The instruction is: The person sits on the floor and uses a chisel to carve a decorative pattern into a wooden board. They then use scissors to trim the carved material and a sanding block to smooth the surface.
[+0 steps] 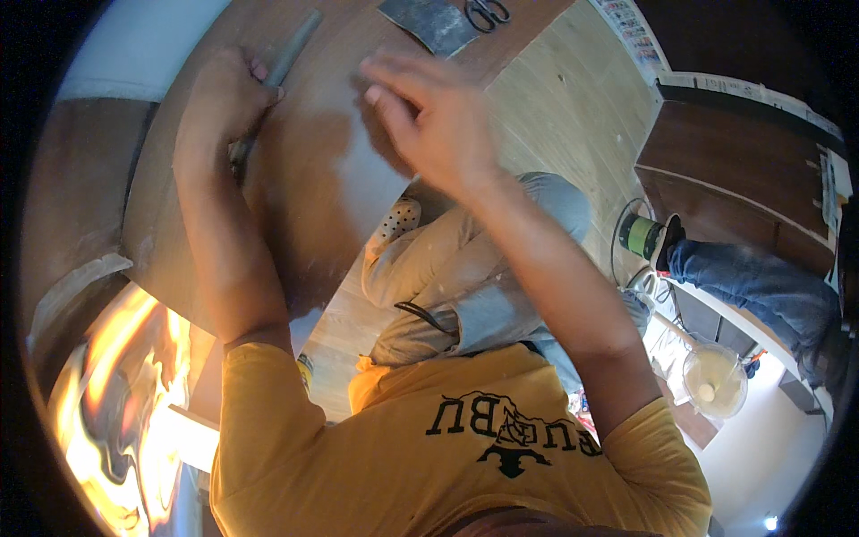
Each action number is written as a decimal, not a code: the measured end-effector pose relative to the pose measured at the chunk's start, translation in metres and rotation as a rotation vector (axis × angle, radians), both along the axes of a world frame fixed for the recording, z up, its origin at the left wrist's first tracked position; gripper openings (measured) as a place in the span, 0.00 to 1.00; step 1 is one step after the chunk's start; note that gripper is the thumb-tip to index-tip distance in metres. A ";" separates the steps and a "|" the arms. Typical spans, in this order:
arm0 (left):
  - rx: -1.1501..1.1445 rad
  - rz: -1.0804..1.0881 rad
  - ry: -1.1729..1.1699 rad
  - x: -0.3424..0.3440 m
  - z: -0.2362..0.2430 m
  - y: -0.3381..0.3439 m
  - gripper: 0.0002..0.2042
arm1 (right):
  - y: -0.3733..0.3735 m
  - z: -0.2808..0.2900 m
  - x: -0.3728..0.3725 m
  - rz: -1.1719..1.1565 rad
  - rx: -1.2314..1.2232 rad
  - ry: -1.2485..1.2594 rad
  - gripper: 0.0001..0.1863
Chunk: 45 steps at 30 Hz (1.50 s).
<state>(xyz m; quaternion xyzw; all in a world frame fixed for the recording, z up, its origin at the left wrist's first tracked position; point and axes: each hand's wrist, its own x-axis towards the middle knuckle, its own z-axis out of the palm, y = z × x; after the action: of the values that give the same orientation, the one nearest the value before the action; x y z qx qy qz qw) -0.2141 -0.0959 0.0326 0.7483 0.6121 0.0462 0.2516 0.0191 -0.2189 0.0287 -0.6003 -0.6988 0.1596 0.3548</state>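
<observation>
A brown wooden panel point(304, 179) spreads beneath both hands, with a pale, dusty sheen across part of it. At the panel's left side my left hand point(224, 100) is closed around a long, thin grey-green rod point(293, 49), which lies slantwise along the wood. One end of the rod points to the far side, and the other shows below my palm. My right hand point(434, 125) hovers over the panel's right part, fingers stretched out and slightly blurred, holding nothing. Beyond it lie a dark grey, worn sheet like sandpaper point(429, 25) and black-handled scissors point(486, 12).
My crossed legs point(474, 259) rest on the wood-plank floor point(564, 107) beside the panel. At the right are a person's leg in jeans point(743, 277), a green-banded round container point(639, 236), a bucket point(714, 380) and a brown cabinet point(734, 170) edged with newspaper.
</observation>
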 end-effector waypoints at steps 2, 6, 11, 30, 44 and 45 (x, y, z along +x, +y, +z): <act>-0.130 -0.032 -0.080 -0.008 -0.002 0.005 0.15 | -0.017 -0.004 -0.021 0.003 -0.266 0.161 0.19; -0.300 -0.102 -0.421 -0.023 0.009 -0.006 0.12 | -0.022 -0.015 -0.051 -0.056 -0.400 0.798 0.28; -0.279 -0.074 -1.056 0.028 0.031 -0.057 0.07 | -0.010 0.048 -0.036 0.002 -0.506 1.156 0.32; 0.348 0.059 -0.524 0.138 -0.018 -0.012 0.21 | -0.032 -0.015 0.162 -0.217 -0.500 -0.027 0.29; 0.600 0.036 -0.372 0.147 -0.038 -0.007 0.20 | -0.013 -0.023 0.169 -0.197 -0.499 -0.172 0.26; 0.590 0.012 -0.366 0.147 -0.038 -0.008 0.20 | -0.020 -0.029 0.168 -0.174 -0.450 -0.131 0.26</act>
<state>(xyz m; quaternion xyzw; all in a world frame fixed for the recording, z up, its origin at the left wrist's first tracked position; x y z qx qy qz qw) -0.0670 -0.1043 -0.0050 0.7643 0.5217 0.3561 0.1295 0.1866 -0.2385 -0.0002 -0.7313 -0.6128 0.2406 0.1783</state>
